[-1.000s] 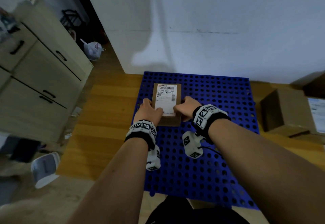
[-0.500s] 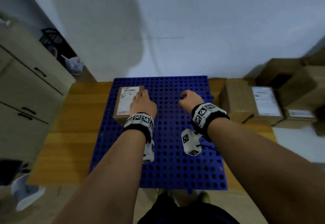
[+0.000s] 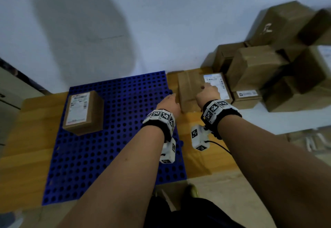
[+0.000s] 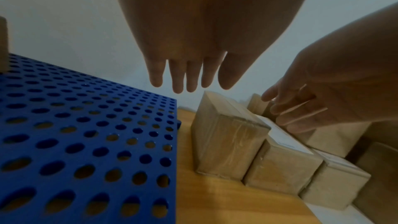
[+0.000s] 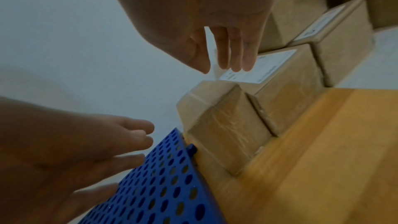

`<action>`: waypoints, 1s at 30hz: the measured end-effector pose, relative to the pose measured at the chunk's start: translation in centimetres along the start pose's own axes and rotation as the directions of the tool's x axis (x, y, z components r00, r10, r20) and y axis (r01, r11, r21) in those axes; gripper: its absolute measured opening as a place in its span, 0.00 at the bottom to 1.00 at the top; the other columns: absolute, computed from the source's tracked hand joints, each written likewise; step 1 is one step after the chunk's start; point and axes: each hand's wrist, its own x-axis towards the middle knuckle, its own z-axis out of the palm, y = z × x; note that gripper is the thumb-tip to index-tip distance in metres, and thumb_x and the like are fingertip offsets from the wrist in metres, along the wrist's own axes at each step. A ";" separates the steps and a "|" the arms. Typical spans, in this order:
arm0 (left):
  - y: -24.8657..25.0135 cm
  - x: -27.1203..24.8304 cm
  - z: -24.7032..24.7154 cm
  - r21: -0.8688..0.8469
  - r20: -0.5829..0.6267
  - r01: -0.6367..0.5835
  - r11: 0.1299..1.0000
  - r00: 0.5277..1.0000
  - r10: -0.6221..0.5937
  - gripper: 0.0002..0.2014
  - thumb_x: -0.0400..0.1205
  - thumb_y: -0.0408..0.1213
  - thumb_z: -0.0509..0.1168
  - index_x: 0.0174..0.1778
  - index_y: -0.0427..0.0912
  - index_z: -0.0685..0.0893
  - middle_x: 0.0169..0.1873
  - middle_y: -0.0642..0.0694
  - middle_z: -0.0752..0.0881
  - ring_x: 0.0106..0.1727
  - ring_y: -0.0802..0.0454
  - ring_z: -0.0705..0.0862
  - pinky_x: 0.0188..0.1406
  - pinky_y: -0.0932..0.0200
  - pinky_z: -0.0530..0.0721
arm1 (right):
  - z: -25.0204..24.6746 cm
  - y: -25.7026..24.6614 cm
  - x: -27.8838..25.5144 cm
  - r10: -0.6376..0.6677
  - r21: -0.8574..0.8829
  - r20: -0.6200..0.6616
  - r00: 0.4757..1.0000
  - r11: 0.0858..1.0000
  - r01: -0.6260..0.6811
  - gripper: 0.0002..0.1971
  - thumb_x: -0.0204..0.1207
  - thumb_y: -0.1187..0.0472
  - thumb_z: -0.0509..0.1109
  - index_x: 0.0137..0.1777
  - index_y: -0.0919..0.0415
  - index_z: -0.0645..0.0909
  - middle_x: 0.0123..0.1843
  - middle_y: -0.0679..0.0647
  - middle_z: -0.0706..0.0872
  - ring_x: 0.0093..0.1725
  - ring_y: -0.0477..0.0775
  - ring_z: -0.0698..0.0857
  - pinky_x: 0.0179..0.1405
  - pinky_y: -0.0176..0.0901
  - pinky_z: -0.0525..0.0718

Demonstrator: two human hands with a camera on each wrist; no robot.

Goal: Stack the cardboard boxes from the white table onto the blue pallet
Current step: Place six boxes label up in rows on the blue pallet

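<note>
One labelled cardboard box (image 3: 84,111) stands on the far left of the blue perforated pallet (image 3: 116,147). Just past the pallet's right edge, a plain taped box (image 3: 189,88) and a labelled box (image 3: 217,84) sit side by side. My left hand (image 3: 169,102) hovers with straight fingers (image 4: 185,77) over the pallet's right edge, just left of the plain box (image 4: 228,142). My right hand (image 3: 208,92) reaches over the labelled box (image 5: 277,81), its fingers (image 5: 234,54) straight and just above the white label. Neither hand holds anything.
Several more cardboard boxes (image 3: 265,66) are piled against the wall on the white table (image 3: 286,118) at the right. The pallet lies on a wooden surface (image 3: 26,138). A beige cabinet (image 3: 9,93) stands at the far left. My shoe (image 3: 192,190) shows below.
Both hands have let go of the box on the pallet and swung right to the boxes beside the pallet. The view has turned right with them.
</note>
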 end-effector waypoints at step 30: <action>-3.5 -1.2 3.5 -0.685 0.092 0.335 0.646 0.920 -0.380 0.13 0.79 0.36 0.70 0.54 0.32 0.79 0.51 0.36 0.85 0.55 0.40 0.84 0.61 0.50 0.80 | 0.8 3.6 -1.4 -0.088 0.204 0.265 0.960 0.978 0.033 0.42 0.68 0.31 0.70 0.73 0.62 0.74 0.66 0.58 0.83 0.60 0.60 0.84 0.58 0.54 0.84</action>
